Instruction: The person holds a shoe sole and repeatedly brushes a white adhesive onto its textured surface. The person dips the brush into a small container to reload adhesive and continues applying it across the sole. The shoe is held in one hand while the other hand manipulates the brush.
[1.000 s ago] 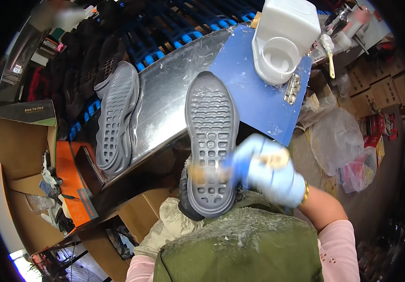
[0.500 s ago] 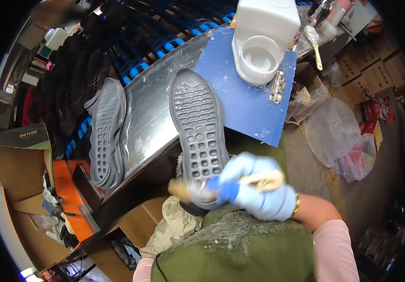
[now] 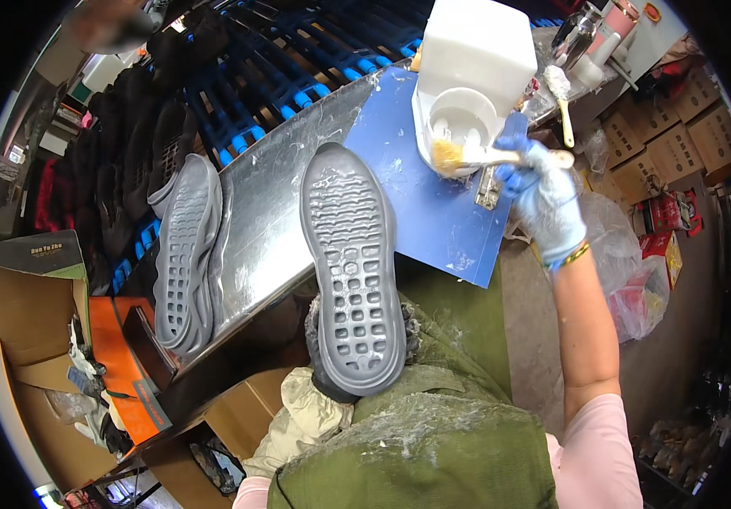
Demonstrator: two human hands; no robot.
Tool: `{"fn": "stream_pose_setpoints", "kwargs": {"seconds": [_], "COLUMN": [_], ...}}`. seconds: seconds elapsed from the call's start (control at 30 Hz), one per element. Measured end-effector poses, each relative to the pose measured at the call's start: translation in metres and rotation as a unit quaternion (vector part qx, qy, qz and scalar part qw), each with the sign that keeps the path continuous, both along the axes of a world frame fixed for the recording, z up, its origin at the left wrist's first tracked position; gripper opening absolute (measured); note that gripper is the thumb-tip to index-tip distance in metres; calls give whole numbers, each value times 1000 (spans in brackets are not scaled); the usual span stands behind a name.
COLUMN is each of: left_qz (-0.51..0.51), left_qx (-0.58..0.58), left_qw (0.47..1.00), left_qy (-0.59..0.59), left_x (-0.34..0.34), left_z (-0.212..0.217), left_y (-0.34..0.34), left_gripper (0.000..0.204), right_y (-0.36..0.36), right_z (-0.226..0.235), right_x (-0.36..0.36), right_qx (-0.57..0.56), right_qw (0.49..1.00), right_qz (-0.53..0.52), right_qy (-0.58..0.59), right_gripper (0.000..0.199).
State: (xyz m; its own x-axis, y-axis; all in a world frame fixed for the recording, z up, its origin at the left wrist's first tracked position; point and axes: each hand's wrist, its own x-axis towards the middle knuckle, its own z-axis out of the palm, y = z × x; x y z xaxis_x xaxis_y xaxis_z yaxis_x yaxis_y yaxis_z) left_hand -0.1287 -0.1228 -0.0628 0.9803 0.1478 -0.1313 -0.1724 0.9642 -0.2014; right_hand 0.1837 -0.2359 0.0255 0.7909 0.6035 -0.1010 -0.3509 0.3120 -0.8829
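Right hand (image 3: pixel 543 191) in a pale blue glove, fingers closed round a brush (image 3: pixel 501 155); bristles at the rim of the white tub (image 3: pixel 459 119) on the blue mat (image 3: pixel 433 204). Grey shoe (image 3: pixel 352 271) tread up at centre (heel toward the green apron (image 3: pixel 433 450)), toe over the metal bench (image 3: pixel 272 212). Left hand under the shoe, hidden; its grip cannot be told. Second grey sole (image 3: pixel 185 254) lies on the bench to the left

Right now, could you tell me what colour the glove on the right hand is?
Light blue; the glove shows clearly in the head view.
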Motion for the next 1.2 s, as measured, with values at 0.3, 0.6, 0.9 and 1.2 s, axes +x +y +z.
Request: {"fn": "stream_pose_setpoints", "kwargs": {"seconds": [0.3, 0.6, 0.9, 1.2], "left_qz": [-4, -114, -18, -16], "left_qx": [223, 283, 130, 16], "left_qw": [967, 943, 991, 999], "left_qy": [123, 130, 37, -36], "left_x": [1, -7, -20, 5], "left_z": [14, 11, 29, 47], "left_y": [19, 52, 30, 18], "left_gripper": [40, 43, 65, 65], "right_y": [-2, 27, 40, 10], "right_z": [43, 81, 110, 65], "right_x": [-140, -115, -33, -4], "right_qx": [-131, -61, -189, -142], "right_qw": [880, 757, 849, 921], "right_qz": [421, 335, 94, -24], "right_qy": [-177, -557, -485, -362], "right_gripper": [12, 4, 18, 20]}}
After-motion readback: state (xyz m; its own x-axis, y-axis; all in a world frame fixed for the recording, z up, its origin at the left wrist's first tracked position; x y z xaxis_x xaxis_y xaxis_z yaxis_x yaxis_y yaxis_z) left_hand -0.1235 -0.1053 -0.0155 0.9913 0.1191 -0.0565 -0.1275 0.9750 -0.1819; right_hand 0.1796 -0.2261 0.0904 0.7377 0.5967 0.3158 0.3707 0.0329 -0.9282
